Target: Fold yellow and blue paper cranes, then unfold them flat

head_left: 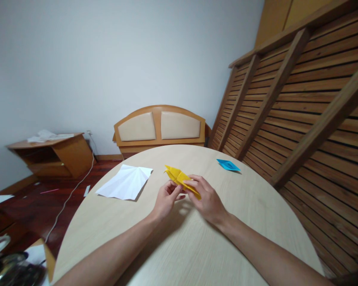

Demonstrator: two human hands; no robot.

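Note:
A folded yellow paper figure point(177, 174), with pointed ends and a small bent tip at its far left, is held just above the round table point(226, 254). My left hand point(168, 197) pinches its lower edge between thumb and fingers. From the other side, my right hand point(205, 197) grips the near right end, its fingers lying over the paper. Part of the figure is hidden behind my fingers. To the left lies a creased white paper sheet point(125, 182). A blue folded paper piece point(228, 165) rests at the right near the far edge.
Slatted wooden panels point(286, 119) lean along the right side. Behind the table stands a padded headboard point(158, 127). A low wooden cabinet point(71, 155) with a plastic bag is at the left, and a white cable point(68, 198) crosses the floor.

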